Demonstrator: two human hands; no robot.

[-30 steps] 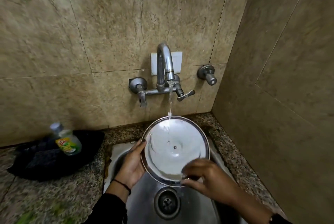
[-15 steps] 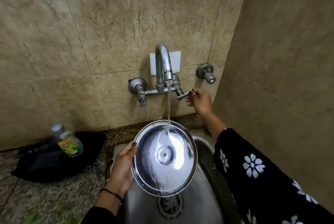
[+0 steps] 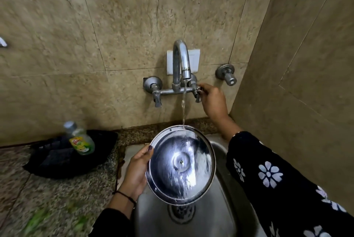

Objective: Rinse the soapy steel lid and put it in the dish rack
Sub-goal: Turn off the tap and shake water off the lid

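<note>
1. At the far left I see a speckled granite counter (image 3: 57, 194), rough-grained in grey and brown, blurred toward the bottom edge.
2. On it lies a crumpled black cloth (image 3: 47, 162), soft and matte, with a clear plastic dish-soap bottle (image 3: 81, 139) resting on it; the bottle has a grey cap and a yellow-green label.
3. My view of the left hand (image 3: 137, 173) shows it clasped on the left rim of the steel lid (image 3: 181, 166), thumb over the front edge, the other fingers hidden behind. A thin black band circles the wrist, and a dark sleeve begins below it.
4. The lid is a round, shallow, polished disc with a small raised centre and a rivet in the middle. It is held tilted, nearly upright, above the sink (image 3: 226, 194), wet and streaked with bright reflections.
5. A thin stream of water (image 3: 183, 108) falls from the curved chrome tap (image 3: 181, 60) onto the lid's top edge.
6. The sink is a brushed steel basin with a round slotted drain (image 3: 182, 213) just under the lid.
7. The right hand (image 3: 212, 100) is closed around the tap's right lever handle (image 3: 198, 93); its black sleeve (image 3: 277, 179) carries white flower prints.
8. Behind and to the right stand smooth, mottled beige stone tiles (image 3: 306, 64), with a small metal wall valve (image 3: 226, 74) near the corner.
</note>
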